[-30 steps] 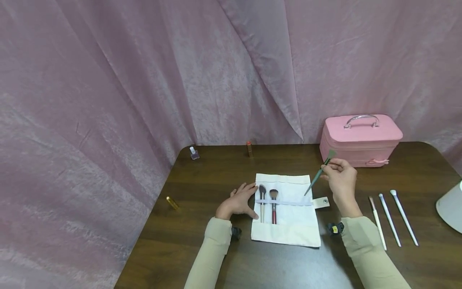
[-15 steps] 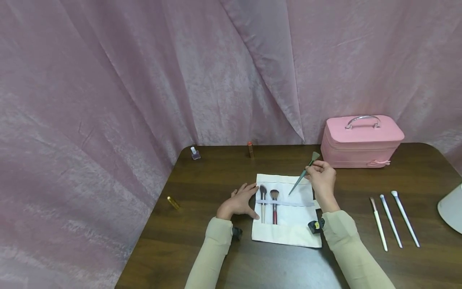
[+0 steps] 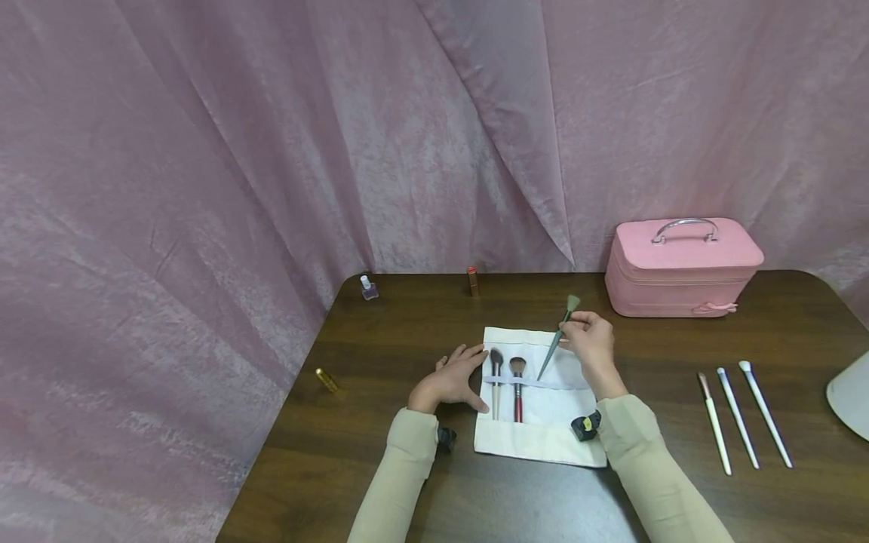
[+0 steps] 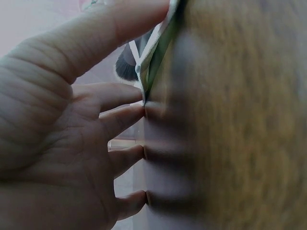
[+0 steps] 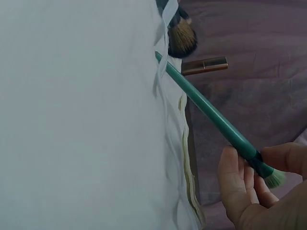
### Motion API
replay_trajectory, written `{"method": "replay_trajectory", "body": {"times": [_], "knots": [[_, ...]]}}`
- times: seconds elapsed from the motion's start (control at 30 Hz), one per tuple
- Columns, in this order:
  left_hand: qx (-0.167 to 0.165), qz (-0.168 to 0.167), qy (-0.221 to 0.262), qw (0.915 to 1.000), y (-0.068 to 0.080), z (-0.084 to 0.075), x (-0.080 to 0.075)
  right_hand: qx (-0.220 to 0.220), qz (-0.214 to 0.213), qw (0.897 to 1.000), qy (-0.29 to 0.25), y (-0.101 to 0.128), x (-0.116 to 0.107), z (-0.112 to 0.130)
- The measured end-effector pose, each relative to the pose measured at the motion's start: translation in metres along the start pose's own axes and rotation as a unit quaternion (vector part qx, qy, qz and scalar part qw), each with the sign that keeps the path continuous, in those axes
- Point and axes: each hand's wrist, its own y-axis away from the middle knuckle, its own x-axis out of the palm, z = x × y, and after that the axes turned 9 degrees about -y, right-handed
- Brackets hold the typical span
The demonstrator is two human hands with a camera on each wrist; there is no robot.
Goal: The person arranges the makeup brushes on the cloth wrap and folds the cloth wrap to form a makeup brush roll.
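Observation:
A white fabric brush roll (image 3: 543, 441) lies unfolded on the table, a pale elastic band (image 3: 570, 386) across it. Under the band sit a dark-bristled brush with a pale handle (image 3: 496, 360) and a brush with a red handle (image 3: 518, 368). My right hand (image 3: 592, 351) pinches a green makeup brush (image 5: 216, 117) near its bristles, the bristles up. Its handle tip reaches the band, right of the red-handled brush. At the roll's left edge my left hand (image 3: 451, 379) rests with fingers spread, thumb on the fabric; in the left wrist view its fingertips (image 4: 136, 112) touch the table.
Three pale-handled brushes, among them a white one (image 3: 766, 415), lie at the right. A pink case (image 3: 682, 275) stands at the back right, a white object (image 3: 852, 396) at the right edge. Nail polish (image 3: 369, 288), a lipstick (image 3: 473, 280) and a gold tube (image 3: 327, 379) are farther left.
My right hand has carried the green brush leftward over the roll, and its handle tip has come down to the elastic band. The left hand stays in place.

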Motion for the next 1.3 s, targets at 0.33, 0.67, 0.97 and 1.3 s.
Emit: {"method": "replay_trajectory", "body": {"times": [0.33,0.67,0.97,1.3], "knots": [[0.004,0.002,-0.002,1.0,-0.001,0.002,0.001,0.018,0.038,0.997,0.068,-0.003,0.007,-0.007],[0.0,0.002,0.0,1.0,-0.001,0.002,0.0,0.035,0.079,0.989,0.121,0.001,0.013,-0.01],[0.001,0.003,-0.001,1.0,0.0,0.002,0.003,0.04,0.117,0.979,0.163,0.007,0.016,-0.015],[-0.001,0.001,-0.004,1.0,-0.001,0.002,0.003,0.046,0.141,0.969,0.2,0.012,0.016,-0.014]]}}
